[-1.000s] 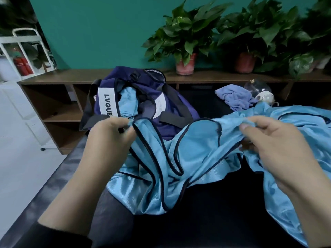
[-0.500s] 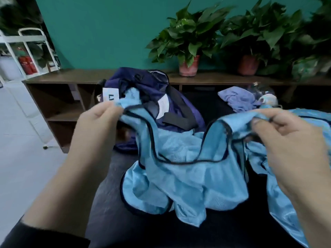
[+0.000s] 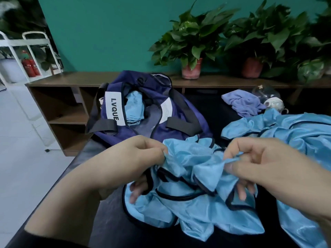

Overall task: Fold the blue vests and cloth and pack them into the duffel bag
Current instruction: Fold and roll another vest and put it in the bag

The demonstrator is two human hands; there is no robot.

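A light blue vest (image 3: 195, 203) with black trim is bunched up over the dark table (image 3: 111, 230) in front of me. My left hand (image 3: 130, 163) pinches its left edge and my right hand (image 3: 265, 167) pinches its right edge, fingers curled under the fabric. Behind it stands the open navy duffel bag (image 3: 143, 111) with a folded blue piece (image 3: 135, 108) inside. More blue vests (image 3: 290, 133) lie heaped at the right. A purple-blue cloth (image 3: 241, 103) lies crumpled at the far right of the table.
A glass and white ceramic object (image 3: 272, 102) sits beside the cloth. A wooden shelf unit (image 3: 71, 83) carries potted plants (image 3: 191, 49) along the teal wall. A white metal rack (image 3: 26, 56) stands on the pale floor at the left.
Both hands have come down and closer together, so the vest that was held spread out now bunches between them above the table. The bag is uncovered again.
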